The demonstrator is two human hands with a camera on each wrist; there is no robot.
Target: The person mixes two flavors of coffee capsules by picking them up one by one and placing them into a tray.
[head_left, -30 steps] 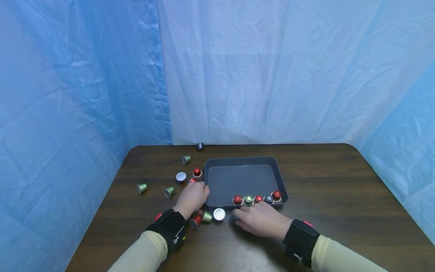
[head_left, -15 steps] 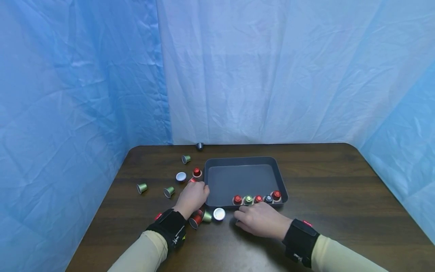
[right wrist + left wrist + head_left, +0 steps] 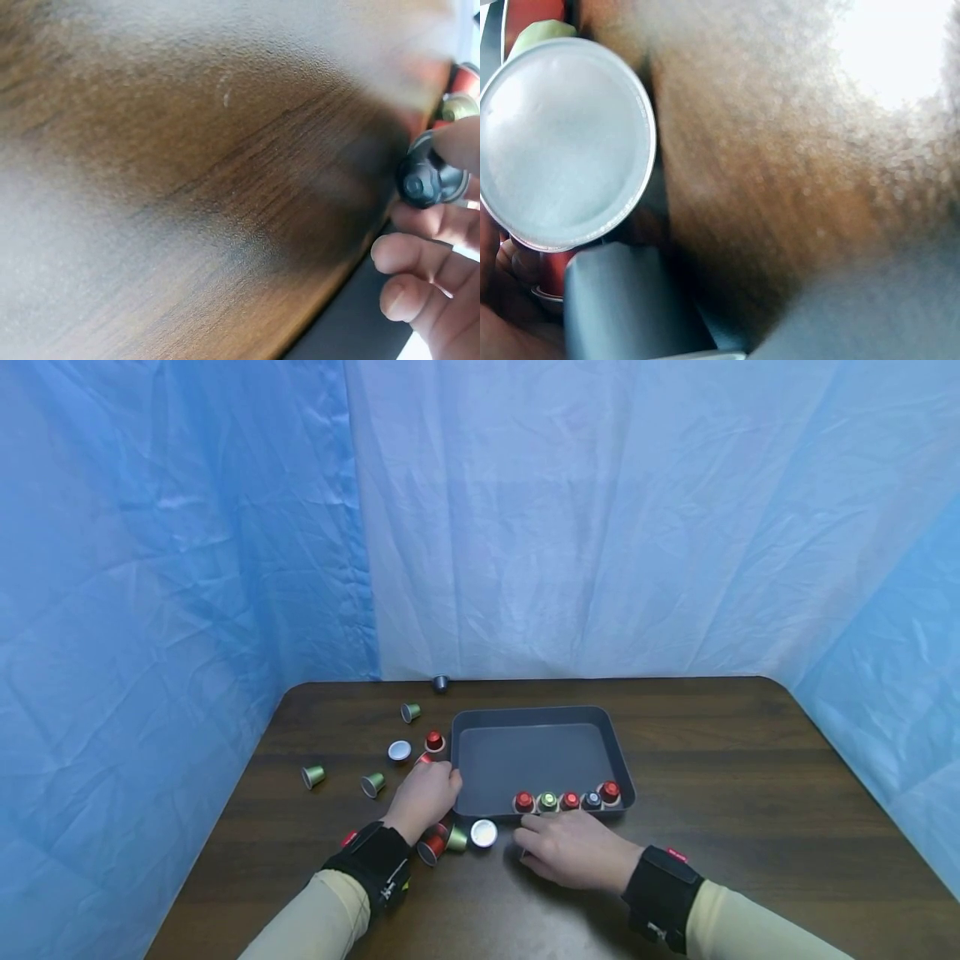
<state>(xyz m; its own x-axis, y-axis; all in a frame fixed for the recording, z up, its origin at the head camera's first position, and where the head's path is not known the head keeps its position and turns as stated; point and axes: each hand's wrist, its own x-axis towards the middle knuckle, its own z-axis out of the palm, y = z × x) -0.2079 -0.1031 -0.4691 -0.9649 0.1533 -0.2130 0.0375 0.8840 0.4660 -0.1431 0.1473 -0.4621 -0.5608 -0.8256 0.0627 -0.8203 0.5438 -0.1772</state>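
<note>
My right hand (image 3: 573,852) pinches a black coffee capsule (image 3: 424,176) between thumb and fingers, just in front of the tray (image 3: 540,713). The dark grey tray holds a row of capsules along its near side: red (image 3: 523,802), green (image 3: 548,801), red (image 3: 570,800), black (image 3: 592,799) and red (image 3: 610,791). At the tray's left edge lies my left hand (image 3: 423,793), its fingertips mostly hidden, beside a partly covered red capsule (image 3: 424,758). In the left wrist view, a silver-lidded capsule (image 3: 566,142) and a dark capsule (image 3: 630,300) stand close to the fingers.
Near the left wrist lie a red capsule (image 3: 431,848), a green capsule (image 3: 457,838) and a white-lidded capsule (image 3: 483,833). More capsules lie left of the tray, including a green one (image 3: 312,776). A dark capsule (image 3: 440,683) sits at the table's far edge, before blue curtains.
Both hands stay almost where they were. The right hand's fingers shift only slightly around the black capsule in front of the tray.
</note>
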